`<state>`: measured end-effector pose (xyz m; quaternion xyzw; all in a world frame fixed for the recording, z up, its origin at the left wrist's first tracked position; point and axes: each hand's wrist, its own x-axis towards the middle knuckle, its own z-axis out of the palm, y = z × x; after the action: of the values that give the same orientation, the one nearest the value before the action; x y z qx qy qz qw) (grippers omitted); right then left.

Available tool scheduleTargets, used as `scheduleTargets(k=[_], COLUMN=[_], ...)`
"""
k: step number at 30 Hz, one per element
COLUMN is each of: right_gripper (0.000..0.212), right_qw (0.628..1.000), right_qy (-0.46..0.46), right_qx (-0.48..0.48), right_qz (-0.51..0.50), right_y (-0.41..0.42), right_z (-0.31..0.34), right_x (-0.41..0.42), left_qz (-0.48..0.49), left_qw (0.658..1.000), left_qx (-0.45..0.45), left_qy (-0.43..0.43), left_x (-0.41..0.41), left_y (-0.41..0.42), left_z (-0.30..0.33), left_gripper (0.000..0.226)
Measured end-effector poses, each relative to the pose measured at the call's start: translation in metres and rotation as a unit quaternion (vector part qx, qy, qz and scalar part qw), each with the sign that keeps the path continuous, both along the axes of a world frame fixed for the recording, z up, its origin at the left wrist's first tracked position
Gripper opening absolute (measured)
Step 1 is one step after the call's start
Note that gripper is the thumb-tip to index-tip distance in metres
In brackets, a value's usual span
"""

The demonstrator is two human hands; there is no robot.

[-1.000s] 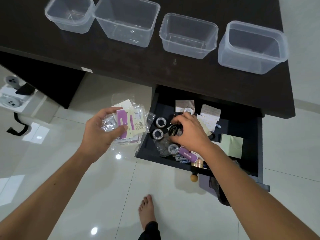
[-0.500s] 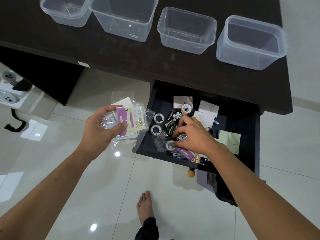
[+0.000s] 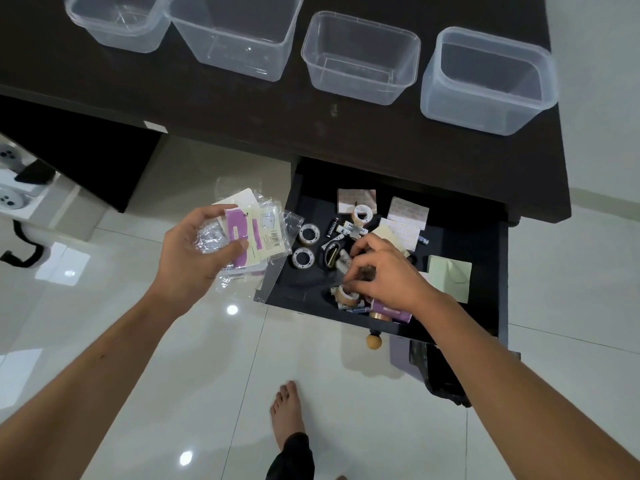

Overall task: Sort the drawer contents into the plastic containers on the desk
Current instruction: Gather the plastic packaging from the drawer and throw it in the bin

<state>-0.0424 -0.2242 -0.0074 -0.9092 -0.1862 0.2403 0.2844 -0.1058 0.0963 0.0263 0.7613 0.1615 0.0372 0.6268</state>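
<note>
The dark drawer (image 3: 485, 237) stands pulled out under the desk (image 3: 242, 109). In it lie tape rolls (image 3: 309, 233), batteries (image 3: 333, 227), patterned paper packets (image 3: 407, 211) and green sticky notes (image 3: 450, 277). My left hand (image 3: 194, 258) grips a bundle of clear plastic packets with purple and cream cards (image 3: 252, 233), held left of the drawer over the floor. My right hand (image 3: 384, 275) reaches into the drawer's front middle, fingers curled and pinching at small items near a tape roll (image 3: 346, 294); what it pinches is hidden. Several clear plastic containers (image 3: 360, 57) line the desk.
A round wooden knob (image 3: 374, 341) sticks out from the drawer front. A dark bag (image 3: 440, 372) hangs below the drawer at right. A power strip with a black plug (image 3: 20, 181) lies on the tiled floor at far left. My bare foot (image 3: 287, 414) stands below.
My right hand has shifted from the drawer's middle toward its front, fingers now working at the tape roll there. My left hand keeps the packet bundle, barely moved.
</note>
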Motion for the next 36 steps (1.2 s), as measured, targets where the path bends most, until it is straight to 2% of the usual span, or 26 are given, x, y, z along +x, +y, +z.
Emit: scheduleTargets(k=[7, 11, 18, 24, 27, 36], right_gripper=[0.006, 0.004, 0.004, 0.014, 0.012, 0.012], right_qw=[0.985, 0.973, 0.976, 0.97, 0.973, 0.944], right_qy=[0.029, 0.044, 0.065, 0.175, 0.189, 0.178], right_qx=[0.106, 0.161, 0.127, 0.081, 0.048, 0.19], right_qz=[-0.132, -0.162, -0.164, -0.148, -0.125, -0.201], right_y=[-0.012, -0.03, -0.088, -0.13, -0.133, -0.101], right_z=[0.031, 0.053, 0.07, 0.069, 0.065, 0.063], right_x=[0.001, 0.008, 0.011, 0.003, -0.001, -0.006], left_qz=[-0.031, -0.048, -0.096, -0.16, -0.193, -0.262], left_qw=[0.998, 0.996, 0.993, 0.986, 0.981, 0.964], left_qx=[0.039, 0.05, 0.038, 0.019, 0.02, 0.015], left_qy=[-0.031, -0.055, -0.063, -0.034, -0.016, 0.041], left_x=[0.015, 0.028, 0.042, 0.043, 0.039, 0.037], left_y=[-0.011, -0.026, -0.063, -0.092, -0.105, -0.138], left_z=[0.012, 0.025, 0.031, 0.021, 0.018, 0.012], left_gripper=[0.04, 0.047, 0.046, 0.049, 0.053, 0.063])
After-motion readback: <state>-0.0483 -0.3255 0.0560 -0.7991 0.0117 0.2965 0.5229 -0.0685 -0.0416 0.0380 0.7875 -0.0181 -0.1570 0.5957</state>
